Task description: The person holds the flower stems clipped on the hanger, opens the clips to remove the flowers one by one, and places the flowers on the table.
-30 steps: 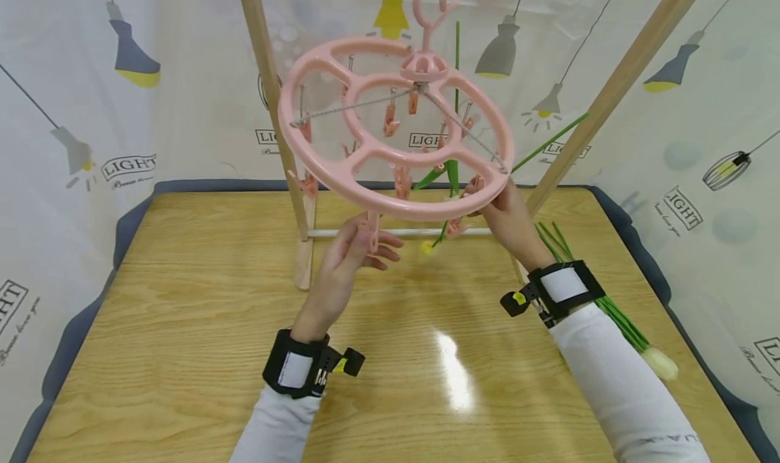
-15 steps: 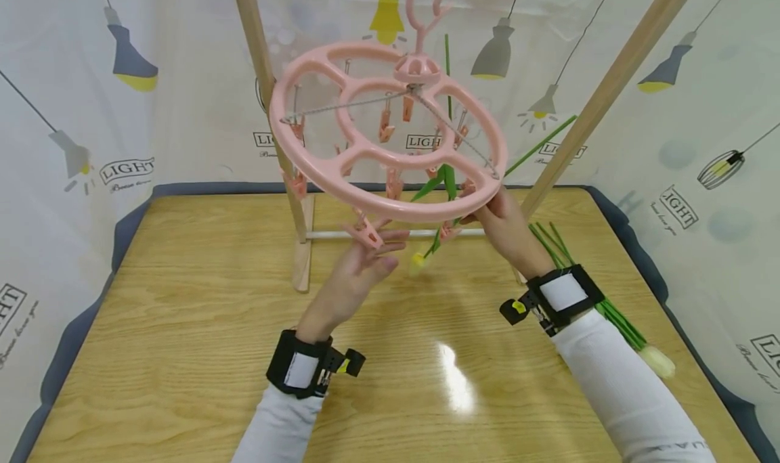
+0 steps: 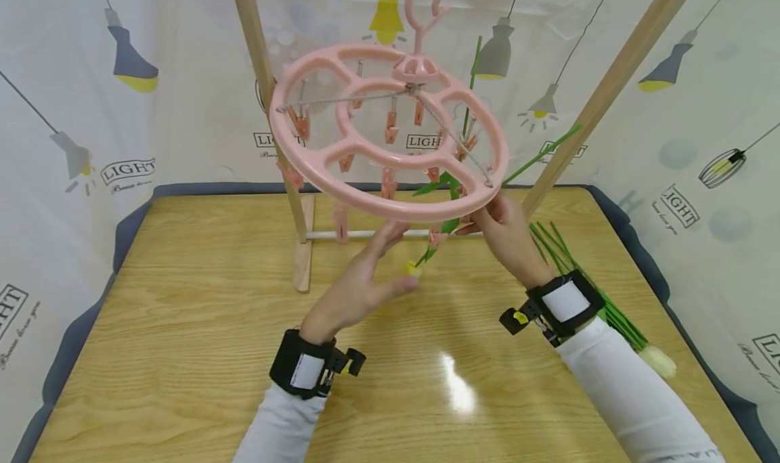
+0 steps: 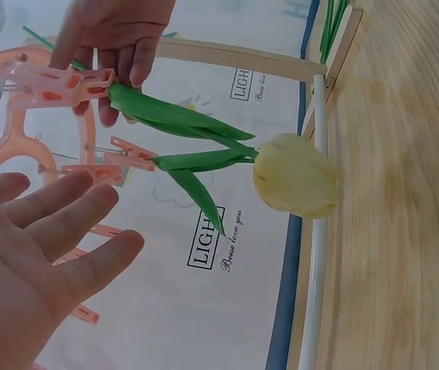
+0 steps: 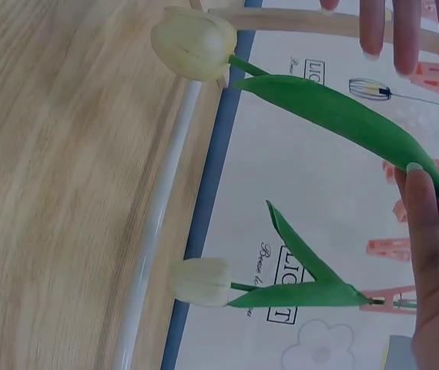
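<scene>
A pink round clip hanger point(image 3: 420, 210) with several dangling clothespins point(image 3: 341, 223) hangs in front of me. My right hand point(image 3: 510, 236) pinches a tulip point(image 5: 343, 116) by its stem and leaf under the hanger's right rim, beside a pink clothespin. The tulip's pale yellow head point(image 5: 194, 44) points down. Behind it, a second tulip point(image 5: 200, 281) also hangs head down, its stem in a clothespin point(image 5: 389, 300). My left hand point(image 3: 356, 283) holds nothing; its fingers point(image 4: 100, 262) are spread below the hanger's front rim, left of the held tulip.
A wooden frame point(image 3: 615, 87) with a white lower bar point(image 3: 323, 234) stands around the hanger on the wood table point(image 3: 183, 327). More tulips point(image 3: 630, 331) lie on the table at the right, partly behind my right forearm. A printed curtain point(image 3: 207, 77) encloses the table.
My left hand has let go of a clothespin at the hanger's front and moved right, toward the held tulip. That clothespin now hangs free. My right hand has stayed at the right rim.
</scene>
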The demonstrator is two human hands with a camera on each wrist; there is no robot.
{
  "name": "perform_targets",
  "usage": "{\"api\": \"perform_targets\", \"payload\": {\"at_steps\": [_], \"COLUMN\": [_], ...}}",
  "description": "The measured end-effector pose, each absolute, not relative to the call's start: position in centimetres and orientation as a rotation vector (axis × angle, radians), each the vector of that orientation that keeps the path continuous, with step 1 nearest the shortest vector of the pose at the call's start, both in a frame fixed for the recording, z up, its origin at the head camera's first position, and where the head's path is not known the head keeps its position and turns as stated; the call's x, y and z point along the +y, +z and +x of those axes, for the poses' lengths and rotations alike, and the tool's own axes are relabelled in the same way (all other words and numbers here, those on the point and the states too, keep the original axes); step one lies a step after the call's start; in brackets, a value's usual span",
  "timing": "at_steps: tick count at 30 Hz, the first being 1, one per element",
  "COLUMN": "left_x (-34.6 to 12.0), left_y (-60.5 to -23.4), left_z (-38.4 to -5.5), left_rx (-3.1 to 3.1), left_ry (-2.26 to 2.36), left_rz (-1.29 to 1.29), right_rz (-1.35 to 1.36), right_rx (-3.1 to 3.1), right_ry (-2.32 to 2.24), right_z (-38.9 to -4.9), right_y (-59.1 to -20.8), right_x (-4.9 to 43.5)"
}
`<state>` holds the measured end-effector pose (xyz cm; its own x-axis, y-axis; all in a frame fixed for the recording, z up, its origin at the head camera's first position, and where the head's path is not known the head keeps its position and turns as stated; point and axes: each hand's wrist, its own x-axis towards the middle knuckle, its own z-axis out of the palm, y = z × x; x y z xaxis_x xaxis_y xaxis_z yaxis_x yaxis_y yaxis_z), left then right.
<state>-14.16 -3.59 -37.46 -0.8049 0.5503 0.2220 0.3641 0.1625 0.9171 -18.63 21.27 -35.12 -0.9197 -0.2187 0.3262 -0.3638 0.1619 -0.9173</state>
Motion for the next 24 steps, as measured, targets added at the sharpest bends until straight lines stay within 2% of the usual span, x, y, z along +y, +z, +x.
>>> {"api": "perform_targets", "payload": {"at_steps": [6, 15, 24], "left_x": [-3.4, -3.2, -2.8], "left_y": [-37.4, -37.6, -36.9], "left_z": [-14.1, -14.5, -14.1], "left_rx": [2.280, 2.245, 2.196], "left_ry": [1.648, 1.668, 1.715], "left_rz": [0.875, 0.953, 0.943], "right_rz": [0.563, 0.717, 0.748], "right_rx": [-2.343, -2.329, -2.373], "right_ry": [1.873, 1.799, 1.765], "right_z": [-17.7, -17.2, -16.4], "right_y": [-35.0, -34.8, -34.9], "right_x": [20.7, 19.0, 17.3]}}
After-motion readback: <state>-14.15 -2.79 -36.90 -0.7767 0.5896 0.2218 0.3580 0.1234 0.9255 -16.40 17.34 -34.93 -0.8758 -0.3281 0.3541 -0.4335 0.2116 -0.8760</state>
